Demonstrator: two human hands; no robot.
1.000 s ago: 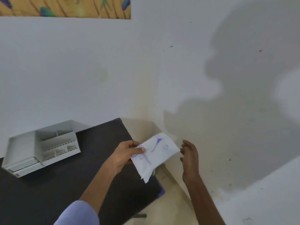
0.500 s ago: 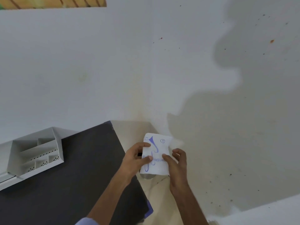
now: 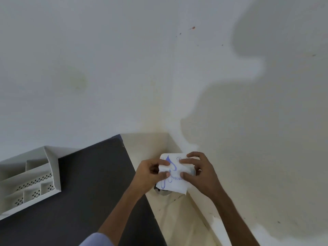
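Observation:
A white packet [image 3: 174, 181] with blue print is held in the air between both hands, past the right edge of the black table [image 3: 85, 192] and above the pale floor. My left hand [image 3: 150, 173] pinches its left side between thumb and fingers. My right hand [image 3: 200, 173] pinches its right side the same way. A small dark and grey object [image 3: 162, 191] shows just under the packet; what it is cannot be told.
A white desk organiser [image 3: 32, 180] with perforated compartments stands on the left of the table against the white wall [image 3: 124, 68]. The pale floor [image 3: 177, 224] runs along the wall corner on the right. My shadow falls on the right wall.
One second ago only my left hand held the packet. My right hand came in and took its right side. The packet turned more upright, and the view drifted right.

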